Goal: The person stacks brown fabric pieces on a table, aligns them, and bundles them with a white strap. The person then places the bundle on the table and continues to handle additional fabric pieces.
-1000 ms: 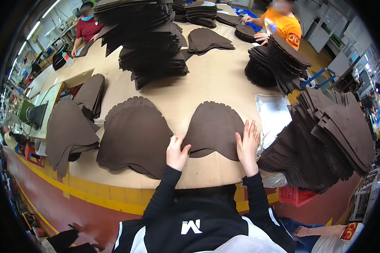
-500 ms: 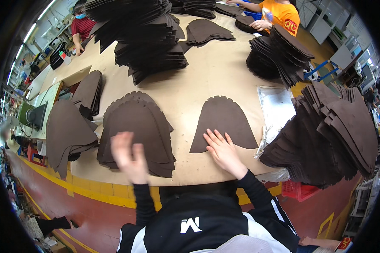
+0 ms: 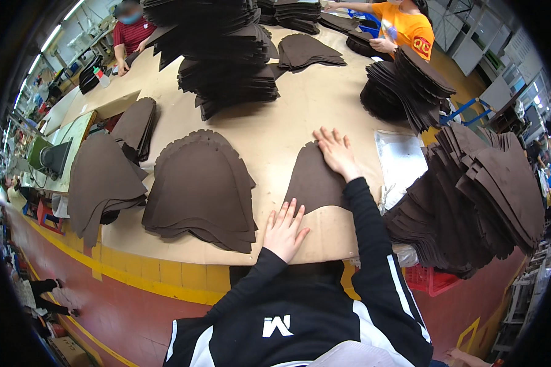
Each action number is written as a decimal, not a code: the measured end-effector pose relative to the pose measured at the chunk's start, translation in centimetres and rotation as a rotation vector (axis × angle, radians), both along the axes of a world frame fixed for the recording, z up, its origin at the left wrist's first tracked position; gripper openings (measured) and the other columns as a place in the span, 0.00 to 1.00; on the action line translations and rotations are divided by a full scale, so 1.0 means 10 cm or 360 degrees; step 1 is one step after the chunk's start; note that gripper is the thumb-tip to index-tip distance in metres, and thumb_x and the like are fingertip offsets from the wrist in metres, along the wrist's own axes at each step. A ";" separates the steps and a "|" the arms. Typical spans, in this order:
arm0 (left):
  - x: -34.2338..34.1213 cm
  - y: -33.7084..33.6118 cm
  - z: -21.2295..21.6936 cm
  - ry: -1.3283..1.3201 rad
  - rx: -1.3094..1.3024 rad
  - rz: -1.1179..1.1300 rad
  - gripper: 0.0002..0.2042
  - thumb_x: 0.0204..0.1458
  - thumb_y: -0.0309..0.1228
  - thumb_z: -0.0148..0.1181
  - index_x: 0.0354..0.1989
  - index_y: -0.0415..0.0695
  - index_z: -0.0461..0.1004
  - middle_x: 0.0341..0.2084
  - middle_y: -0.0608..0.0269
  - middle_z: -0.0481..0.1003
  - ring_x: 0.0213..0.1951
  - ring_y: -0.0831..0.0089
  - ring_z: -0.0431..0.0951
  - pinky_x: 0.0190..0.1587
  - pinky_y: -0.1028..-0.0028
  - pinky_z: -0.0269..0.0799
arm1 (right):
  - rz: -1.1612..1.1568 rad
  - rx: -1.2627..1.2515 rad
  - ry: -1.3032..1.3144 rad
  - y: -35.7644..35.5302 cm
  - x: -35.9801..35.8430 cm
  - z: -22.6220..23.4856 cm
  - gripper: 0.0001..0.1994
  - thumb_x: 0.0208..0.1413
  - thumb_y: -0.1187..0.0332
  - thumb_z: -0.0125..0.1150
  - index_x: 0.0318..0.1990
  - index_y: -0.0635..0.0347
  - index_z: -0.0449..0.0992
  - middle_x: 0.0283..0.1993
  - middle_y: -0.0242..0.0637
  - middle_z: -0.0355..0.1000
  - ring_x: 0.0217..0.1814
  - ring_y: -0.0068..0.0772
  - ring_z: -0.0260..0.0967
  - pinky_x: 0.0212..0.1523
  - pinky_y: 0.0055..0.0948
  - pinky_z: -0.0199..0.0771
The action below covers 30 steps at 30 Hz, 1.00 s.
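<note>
A wide tan bench with a yellow front edge stands on a dark red floor marked by a yellow line. Ceiling strip lights shine at upper left; pale cabinets line the right.

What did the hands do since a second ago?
The right hand slid up to the top of the single brown piece. The left hand swung out over the brown pile, then came back to the table by the piece's lower edge. The pile stayed put.
</note>
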<state>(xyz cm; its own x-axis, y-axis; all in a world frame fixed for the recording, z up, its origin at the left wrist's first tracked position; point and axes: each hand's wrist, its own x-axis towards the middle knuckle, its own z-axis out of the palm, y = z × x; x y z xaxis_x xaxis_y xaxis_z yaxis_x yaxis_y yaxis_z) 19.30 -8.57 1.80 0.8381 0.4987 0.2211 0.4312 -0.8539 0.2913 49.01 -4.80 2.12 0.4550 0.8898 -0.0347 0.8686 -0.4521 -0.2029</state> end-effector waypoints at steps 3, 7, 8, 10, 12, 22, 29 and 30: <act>0.00 0.00 -0.05 -0.0065 -0.0034 -0.0009 0.30 0.59 0.48 0.54 0.67 0.48 0.61 0.69 0.57 0.57 0.69 0.61 0.56 0.68 0.52 0.51 | -0.0199 0.0122 -0.0127 0.04 0.17 -0.06 0.25 0.70 0.50 0.28 0.73 0.31 0.50 0.79 0.28 0.40 0.81 0.38 0.31 0.76 0.52 0.26; 0.00 0.01 -0.07 -0.0114 -0.0072 -0.0007 0.30 0.59 0.48 0.54 0.66 0.46 0.62 0.68 0.54 0.58 0.69 0.58 0.56 0.68 0.52 0.51 | -0.0386 0.0154 -0.0354 -0.03 0.15 -0.18 0.26 0.70 0.48 0.27 0.74 0.30 0.47 0.79 0.29 0.38 0.81 0.37 0.29 0.76 0.51 0.23; 0.01 0.01 -0.08 -0.0139 -0.0091 0.0000 0.30 0.59 0.48 0.54 0.66 0.45 0.62 0.68 0.53 0.58 0.69 0.57 0.56 0.68 0.52 0.50 | -0.0421 0.0136 -0.0382 -0.05 0.14 -0.19 0.26 0.70 0.48 0.27 0.74 0.30 0.47 0.79 0.29 0.38 0.81 0.36 0.29 0.76 0.51 0.23; -0.04 0.04 -0.09 -0.0148 -0.0114 0.0026 0.30 0.59 0.48 0.54 0.66 0.43 0.62 0.68 0.52 0.58 0.69 0.56 0.55 0.68 0.53 0.50 | -0.0425 0.0198 -0.0423 -0.08 0.08 -0.23 0.26 0.70 0.49 0.30 0.74 0.33 0.48 0.78 0.34 0.42 0.80 0.43 0.35 0.75 0.54 0.28; -0.04 0.02 -0.11 -0.0139 -0.0122 0.0067 0.31 0.59 0.48 0.54 0.65 0.41 0.62 0.68 0.50 0.57 0.69 0.54 0.55 0.68 0.53 0.50 | -0.0439 0.0178 -0.0397 -0.17 -0.01 -0.21 0.27 0.69 0.49 0.33 0.74 0.37 0.49 0.77 0.39 0.46 0.79 0.47 0.39 0.74 0.57 0.32; -0.02 -0.05 -0.16 -0.0195 -0.0047 0.0109 0.31 0.59 0.52 0.52 0.64 0.42 0.63 0.67 0.54 0.59 0.69 0.56 0.55 0.68 0.50 0.50 | -0.0730 0.0466 0.0531 -1.09 -0.45 0.33 0.40 0.47 0.72 0.70 0.68 0.62 0.57 0.59 0.53 0.68 0.60 0.47 0.67 0.61 0.38 0.65; -0.10 -0.07 0.01 -0.0964 -0.0246 -0.0122 0.28 0.52 0.32 0.65 0.63 0.52 0.67 0.68 0.47 0.55 0.71 0.53 0.53 0.67 0.49 0.54 | -0.0029 0.1287 0.1344 -1.03 -0.99 1.29 0.13 0.59 0.77 0.59 0.51 0.70 0.72 0.44 0.36 0.75 0.45 0.24 0.69 0.50 0.24 0.70; -0.18 -0.08 0.08 -0.1135 -0.0150 -0.0184 0.27 0.51 0.30 0.66 0.62 0.53 0.68 0.68 0.48 0.56 0.70 0.53 0.54 0.67 0.49 0.55 | 0.0082 0.1325 0.1108 -1.06 -1.08 1.49 0.16 0.60 0.78 0.58 0.55 0.68 0.71 0.50 0.37 0.73 0.47 0.24 0.69 0.49 0.22 0.70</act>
